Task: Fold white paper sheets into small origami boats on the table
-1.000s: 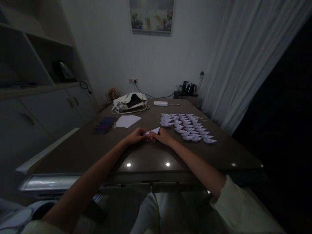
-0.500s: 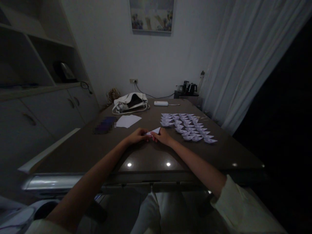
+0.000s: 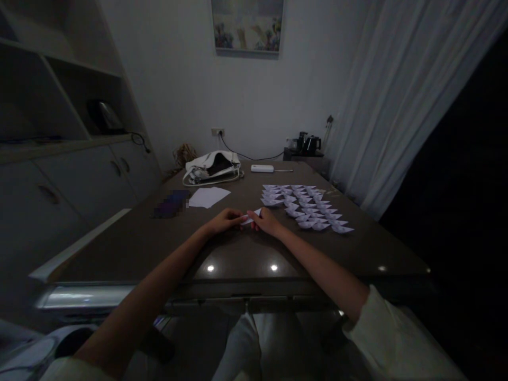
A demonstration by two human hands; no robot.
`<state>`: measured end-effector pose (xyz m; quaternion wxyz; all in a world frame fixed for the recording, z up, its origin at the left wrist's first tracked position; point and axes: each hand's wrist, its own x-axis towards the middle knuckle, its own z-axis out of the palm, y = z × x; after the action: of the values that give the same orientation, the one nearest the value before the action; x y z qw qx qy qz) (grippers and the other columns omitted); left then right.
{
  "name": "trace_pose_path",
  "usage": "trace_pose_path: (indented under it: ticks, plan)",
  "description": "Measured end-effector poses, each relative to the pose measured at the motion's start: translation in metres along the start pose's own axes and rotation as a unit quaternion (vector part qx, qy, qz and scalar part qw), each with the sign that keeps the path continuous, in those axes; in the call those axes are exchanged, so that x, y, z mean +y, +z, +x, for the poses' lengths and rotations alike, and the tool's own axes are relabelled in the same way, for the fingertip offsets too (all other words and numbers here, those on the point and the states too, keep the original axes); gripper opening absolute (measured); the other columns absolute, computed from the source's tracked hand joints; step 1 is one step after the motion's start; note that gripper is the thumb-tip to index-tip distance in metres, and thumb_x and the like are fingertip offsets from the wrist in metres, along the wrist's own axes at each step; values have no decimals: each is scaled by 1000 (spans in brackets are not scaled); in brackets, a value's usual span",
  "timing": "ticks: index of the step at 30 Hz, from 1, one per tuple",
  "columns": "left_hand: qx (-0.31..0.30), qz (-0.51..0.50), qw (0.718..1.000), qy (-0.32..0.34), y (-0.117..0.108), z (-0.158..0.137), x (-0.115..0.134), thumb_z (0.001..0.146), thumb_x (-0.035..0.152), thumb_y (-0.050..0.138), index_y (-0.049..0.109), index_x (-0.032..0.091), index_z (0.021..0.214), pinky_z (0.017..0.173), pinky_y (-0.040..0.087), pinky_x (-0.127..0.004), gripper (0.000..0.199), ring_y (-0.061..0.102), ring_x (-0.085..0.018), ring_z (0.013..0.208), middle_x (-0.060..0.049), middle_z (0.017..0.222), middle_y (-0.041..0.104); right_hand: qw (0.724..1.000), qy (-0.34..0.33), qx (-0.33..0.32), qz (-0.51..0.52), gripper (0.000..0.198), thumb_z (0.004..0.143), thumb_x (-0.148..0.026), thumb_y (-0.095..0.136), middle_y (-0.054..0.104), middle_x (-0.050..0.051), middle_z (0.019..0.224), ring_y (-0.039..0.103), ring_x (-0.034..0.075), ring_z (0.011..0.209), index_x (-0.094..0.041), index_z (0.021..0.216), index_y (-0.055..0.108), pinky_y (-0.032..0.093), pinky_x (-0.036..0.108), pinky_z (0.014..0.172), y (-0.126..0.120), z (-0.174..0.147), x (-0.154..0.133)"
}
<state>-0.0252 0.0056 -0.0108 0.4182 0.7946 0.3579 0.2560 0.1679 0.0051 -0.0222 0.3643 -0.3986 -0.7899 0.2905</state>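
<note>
In from the near edge of the surface (image 3: 138, 254), the left hand (image 3: 224, 220) and right hand (image 3: 270, 222) pinch a folded paper (image 3: 254, 216), narrower than a moment ago, suggesting another fold.

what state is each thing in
Left hand: closed on folded paper
Right hand: closed on folded paper
Folded paper: held, mostly covered
Paper boats: folded, in rows
Paper sheets: flat, overlapping
White handbag: open
Plug: in wall socket
Cabinet doors: shut
Curtain: hanging
Shelf kettle: upright, lid unclear
</note>
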Motion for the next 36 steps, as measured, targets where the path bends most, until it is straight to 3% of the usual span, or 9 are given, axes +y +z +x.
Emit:
trace_pose_path:
  ticks: [6, 12, 19, 28, 36]
  plan:
    - [27, -22, 999, -1, -1, 0, 0, 76, 59, 59, 64, 9, 78, 53, 37, -21, 50, 51, -11, 56, -4, 65, 61, 1000, -7, 0, 16, 63, 91, -58, 38, 52, 0, 40, 50, 10, 40, -15, 51, 60, 38, 21, 51, 2, 1, 1]
    - [64, -33, 997, -3, 0, -2, 3, 75, 61, 58, 59, 10, 75, 51, 35, -21, 50, 49, -11, 54, -2, 63, 59, 999, -3, 42, 17, 70, 88, -68, 30, 47, -1, 39, 46, 9, 39, -17, 48, 55, 36, 22, 50, -3, 4, 7]
    - [74, -19, 997, 15, 1, 1, 4, 70, 62, 62, 60, 11, 71, 51, 30, -20, 51, 43, -10, 56, 2, 58, 50, 1000, -6, 20, 13, 70, 84, -72, 35, 43, -1, 36, 43, 9, 38, -17, 44, 52, 34, 22, 49, -1, 2, 7]
    - [88, -8, 996, 19, -3, 2, 2, 71, 60, 59, 59, 10, 69, 49, 28, -21, 49, 40, -9, 53, 3, 56, 46, 999, -19, -1, 36, 61, 85, -66, 41, 51, -2, 43, 46, 10, 42, -13, 65, 65, 35, 22, 50, -3, 2, 6]
    - [88, 4, 996, 20, 0, 4, -2, 72, 59, 59, 60, 10, 74, 49, 28, -21, 49, 40, -9, 53, 3, 57, 47, 999, -16, 4, 29, 50, 88, -51, 50, 49, -2, 40, 46, 10, 41, -15, 55, 60, 36, 22, 51, -4, 4, 7]
